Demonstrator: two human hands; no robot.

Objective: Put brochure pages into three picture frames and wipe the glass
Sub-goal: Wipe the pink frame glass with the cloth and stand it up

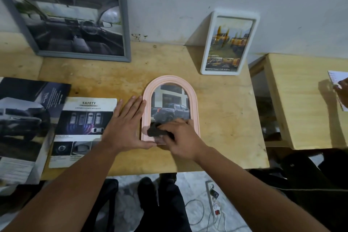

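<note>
A pink arched frame [194,98] lies flat in the middle of the wooden table [226,118], with a pickup-truck page behind its glass. My left hand [128,124] lies flat with straight fingers against the frame's left edge, thumb at its bottom rim. My right hand [180,137] holds a dark cloth [155,131] on the lower part of the glass. A grey frame [75,22] with a car-interior page leans on the wall at the back left. A white frame [228,43] with a yellow-truck page leans on the wall at the back right.
Loose brochure pages lie to the left: a "SAFETY" page [79,130] and a dark truck page [24,118]. A second wooden table [305,103] stands to the right, where another person's hand [341,90] rests on a notepad. A power strip [213,198] and cables lie on the floor.
</note>
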